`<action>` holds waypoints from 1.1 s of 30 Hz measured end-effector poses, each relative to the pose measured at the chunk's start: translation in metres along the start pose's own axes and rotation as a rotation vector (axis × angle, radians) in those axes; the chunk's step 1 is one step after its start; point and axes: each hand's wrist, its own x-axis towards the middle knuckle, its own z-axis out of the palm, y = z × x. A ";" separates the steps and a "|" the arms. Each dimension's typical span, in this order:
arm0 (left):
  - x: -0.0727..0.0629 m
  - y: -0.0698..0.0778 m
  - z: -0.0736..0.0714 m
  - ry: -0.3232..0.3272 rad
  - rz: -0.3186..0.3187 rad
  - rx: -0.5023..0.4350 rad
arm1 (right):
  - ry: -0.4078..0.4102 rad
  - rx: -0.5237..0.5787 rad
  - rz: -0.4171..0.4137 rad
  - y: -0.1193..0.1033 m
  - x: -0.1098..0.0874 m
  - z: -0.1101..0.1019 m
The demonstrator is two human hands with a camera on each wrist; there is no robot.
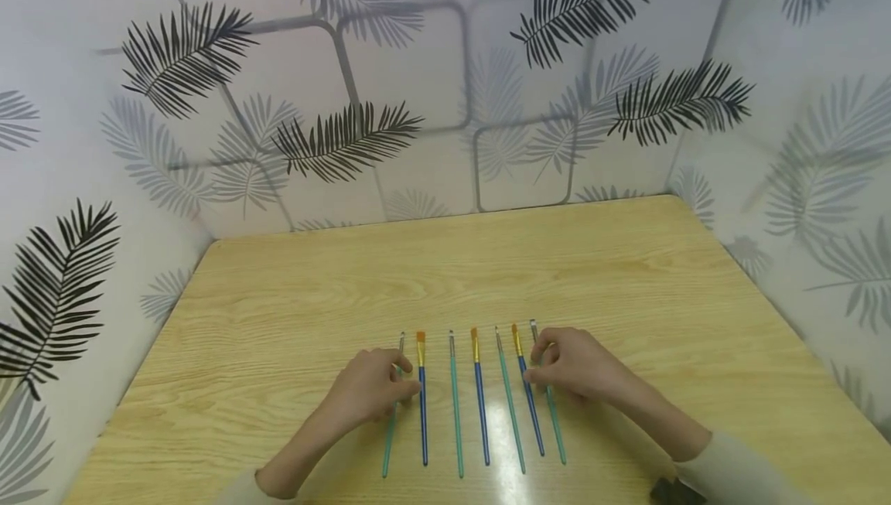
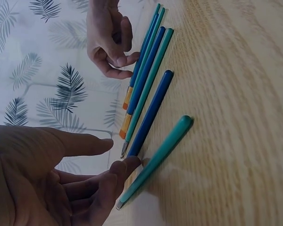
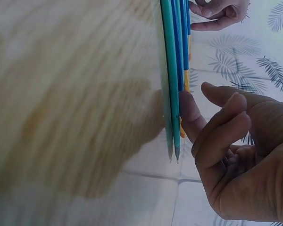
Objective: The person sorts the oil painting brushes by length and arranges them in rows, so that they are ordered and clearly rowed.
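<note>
Several slim paintbrushes lie side by side on the table, green and blue handles alternating, bristles away from me. My left hand (image 1: 372, 385) is over the leftmost green paintbrush (image 1: 389, 439), thumb and index finger apart, fingertips beside the neighbouring blue paintbrush (image 1: 424, 428). In the left wrist view a fingertip (image 2: 132, 162) is right at that blue handle. My right hand (image 1: 574, 366) hovers over the rightmost green paintbrush (image 1: 557, 431), partly hiding it, thumb near the blue paintbrush (image 1: 534, 416) beside it. The right wrist view has one fingertip (image 3: 188, 106) right against the green handle, thumb apart.
Between the hands lie a green paintbrush (image 1: 455, 412), a blue paintbrush (image 1: 482, 412) and another green paintbrush (image 1: 511, 404). The light wooden table (image 1: 334, 281) ends at a leaf-patterned wall (image 1: 431, 172). A dark object (image 1: 675, 491) shows near the right sleeve.
</note>
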 end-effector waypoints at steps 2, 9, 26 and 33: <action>0.002 0.000 0.001 0.001 0.000 0.004 | 0.012 -0.022 -0.006 0.000 0.002 0.002; 0.005 0.001 0.005 -0.004 0.026 -0.031 | 0.073 -0.129 -0.028 -0.002 0.008 0.010; 0.017 0.007 0.015 0.023 0.036 0.013 | 0.103 -0.298 -0.065 -0.013 0.013 0.021; 0.018 0.009 0.021 0.048 0.049 0.032 | 0.087 -0.306 -0.037 -0.016 0.016 0.025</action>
